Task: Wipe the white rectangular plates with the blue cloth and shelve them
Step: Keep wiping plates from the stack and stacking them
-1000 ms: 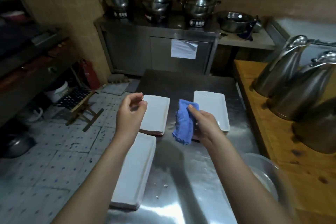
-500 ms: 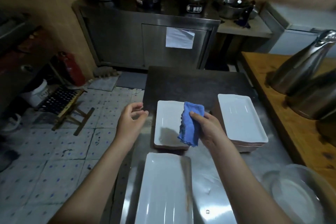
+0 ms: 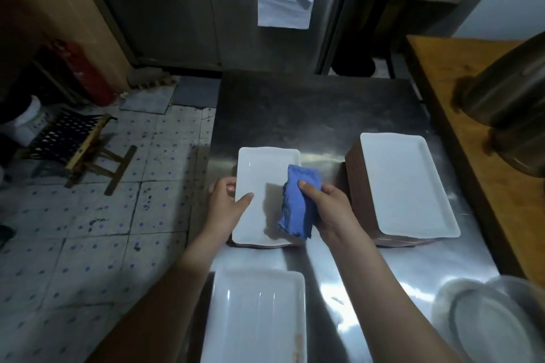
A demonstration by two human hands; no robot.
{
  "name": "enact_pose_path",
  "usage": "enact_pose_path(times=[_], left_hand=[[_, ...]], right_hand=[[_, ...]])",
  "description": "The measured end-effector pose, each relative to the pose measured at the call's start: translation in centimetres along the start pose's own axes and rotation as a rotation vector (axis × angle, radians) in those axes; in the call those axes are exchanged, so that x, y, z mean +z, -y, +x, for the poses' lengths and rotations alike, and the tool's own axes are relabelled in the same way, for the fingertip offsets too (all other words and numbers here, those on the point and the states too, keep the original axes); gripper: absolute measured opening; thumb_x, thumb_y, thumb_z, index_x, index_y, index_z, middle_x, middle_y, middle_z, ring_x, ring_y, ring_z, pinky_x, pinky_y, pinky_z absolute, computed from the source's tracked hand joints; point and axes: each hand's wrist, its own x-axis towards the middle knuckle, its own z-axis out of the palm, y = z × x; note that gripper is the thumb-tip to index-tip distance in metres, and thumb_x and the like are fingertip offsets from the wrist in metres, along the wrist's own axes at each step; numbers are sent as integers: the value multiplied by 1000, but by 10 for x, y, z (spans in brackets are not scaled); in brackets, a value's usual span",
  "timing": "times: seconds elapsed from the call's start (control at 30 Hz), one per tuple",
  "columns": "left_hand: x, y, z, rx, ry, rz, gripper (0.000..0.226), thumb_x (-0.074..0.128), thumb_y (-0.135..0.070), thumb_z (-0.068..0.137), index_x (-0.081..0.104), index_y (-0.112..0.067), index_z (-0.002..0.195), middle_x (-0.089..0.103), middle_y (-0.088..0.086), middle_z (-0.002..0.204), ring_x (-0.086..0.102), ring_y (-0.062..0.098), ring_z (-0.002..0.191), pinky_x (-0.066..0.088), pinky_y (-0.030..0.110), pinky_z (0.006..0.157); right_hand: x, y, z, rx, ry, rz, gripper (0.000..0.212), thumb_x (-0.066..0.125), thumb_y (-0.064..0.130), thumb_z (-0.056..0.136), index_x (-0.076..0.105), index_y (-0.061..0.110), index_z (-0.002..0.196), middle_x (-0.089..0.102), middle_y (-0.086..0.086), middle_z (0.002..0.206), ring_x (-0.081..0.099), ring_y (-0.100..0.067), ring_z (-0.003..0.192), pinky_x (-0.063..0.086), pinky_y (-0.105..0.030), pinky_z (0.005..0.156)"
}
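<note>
Near edge of the steel tabletop (image 3: 324, 115): one white plate (image 3: 256, 318). Beyond it, the left hand (image 3: 225, 203) pinches the left rim of the middle plate (image 3: 259, 174), thumb on top, fingers curled under. The right hand (image 3: 330, 209), fingers closed round the blue cloth (image 3: 298, 206), holds it over that plate's right side. Far right: stacked plates (image 3: 404, 183).

Three white rectangular plates show face up on the bench (image 3: 309, 115): the middle plate (image 3: 259, 168), the right plate (image 3: 404, 183), the near plate (image 3: 256, 318); those stacked beneath cannot be counted. One blue cloth (image 3: 298, 203). Two hands, left hand (image 3: 225, 203) and right hand (image 3: 331, 208). One round basin (image 3: 495, 324). One folding stool (image 3: 76, 141).
</note>
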Motion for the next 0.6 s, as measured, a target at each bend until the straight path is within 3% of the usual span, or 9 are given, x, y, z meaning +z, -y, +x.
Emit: enact_pose_path(times=[0.07,0.27,0.43,0.6], left_hand=[[5,4,4,-46,23,17,45,72,-9,78,51,-6,118,52,16,117,56,24,95,43,25,78],[3,6,7,-14,-46,167,25,60,-10,87,60,-8,112,62,10,110,51,13,82,35,21,70],[-12,-3,6,12,-77,82,23,49,-11,93,58,-12,114,62,1,98,53,14,82,35,24,64],[-21,-12,4,-66,-6,-78,13,42,-19,96,40,-27,106,55,-1,96,52,14,73,38,27,59]], right_hand=[[0,-3,3,18,-8,24,13,69,12,84,58,9,78,67,-10,80,62,-23,76,49,-37,76],[-8,-9,3,48,-53,36,10,68,11,85,60,7,83,67,-10,82,63,-22,77,51,-33,72],[-18,-6,-7,15,-138,26,9,67,9,85,60,6,79,66,-12,83,62,-22,77,50,-29,66],[-22,4,-25,-109,-183,-91,12,67,13,85,61,8,76,66,-8,77,59,-16,71,47,-20,56]])
